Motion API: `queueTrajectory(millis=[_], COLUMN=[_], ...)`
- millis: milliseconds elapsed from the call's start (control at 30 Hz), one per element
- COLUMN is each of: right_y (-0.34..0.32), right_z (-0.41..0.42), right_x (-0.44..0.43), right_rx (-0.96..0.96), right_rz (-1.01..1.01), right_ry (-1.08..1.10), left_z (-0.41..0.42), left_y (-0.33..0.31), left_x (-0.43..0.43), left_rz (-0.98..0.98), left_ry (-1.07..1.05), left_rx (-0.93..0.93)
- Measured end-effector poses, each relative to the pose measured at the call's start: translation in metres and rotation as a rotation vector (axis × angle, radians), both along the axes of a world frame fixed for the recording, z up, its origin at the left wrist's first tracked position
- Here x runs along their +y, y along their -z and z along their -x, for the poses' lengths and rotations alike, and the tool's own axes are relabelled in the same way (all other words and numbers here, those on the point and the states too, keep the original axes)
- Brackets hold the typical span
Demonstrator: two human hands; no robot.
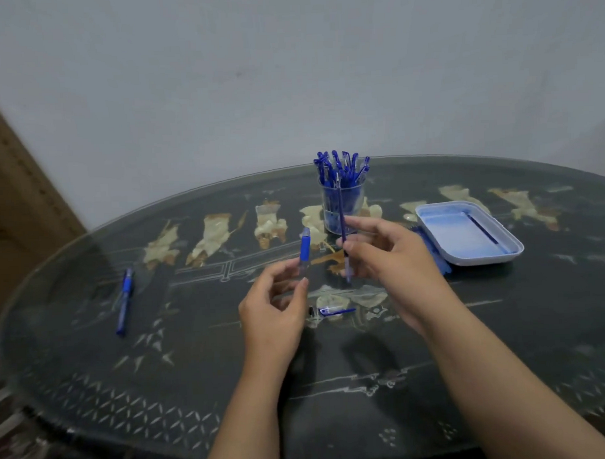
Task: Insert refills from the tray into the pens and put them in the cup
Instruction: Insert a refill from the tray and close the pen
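The left hand (276, 309) pinches a clear, blue-gripped pen barrel (304, 251) upright; the right hand (389, 257) pinches a thin refill (340, 210) in front of the transparent pen-filled cup (354, 201). The rounded plastic tray (480, 259) seemingly holds one more.

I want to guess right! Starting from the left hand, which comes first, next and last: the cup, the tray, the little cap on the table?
1. Cap, lying on the table just right of the left hand.
2. Cup, farther back, near the middle.
3. Tray, far off to the right.
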State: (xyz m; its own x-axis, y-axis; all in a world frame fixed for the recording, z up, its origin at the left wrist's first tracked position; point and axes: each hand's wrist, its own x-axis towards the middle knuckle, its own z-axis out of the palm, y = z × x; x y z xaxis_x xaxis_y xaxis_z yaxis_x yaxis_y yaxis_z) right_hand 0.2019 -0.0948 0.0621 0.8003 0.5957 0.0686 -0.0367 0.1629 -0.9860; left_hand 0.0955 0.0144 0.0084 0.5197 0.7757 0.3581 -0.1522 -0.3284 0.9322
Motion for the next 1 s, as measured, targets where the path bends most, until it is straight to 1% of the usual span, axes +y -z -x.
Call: queueTrajectory(millis=[133,300,400,600,1000], right_y=[-0.003,-0.009,-0.01,-0.008,-0.003], right_z=[0.005,0.004,0.003,-0.003,-0.008], right_x=[0.008,0.013,0.015,0.016,0.017], right_rx=[0.044,0.111,0.126,0.117,0.12], right_rz=[-0.084,-0.269,-0.324,-0.313,-0.309], right_ry=[-0.007,0.017,0.041,0.091,0.094], left_z=[0.002,0.001,0.001,0.0,-0.001], left_y=[0.005,0.015,0.017,0.019,0.018], left_x=[0.001,0.003,0.004,0.006,0.006], left_rz=[-0.028,-0.083,-0.128,-0.165,-0.189], left_ry=[0.01,0.012,0.031,0.032,0.05], left_rx=[0.017,0.05,0.064,0.066,0.082])
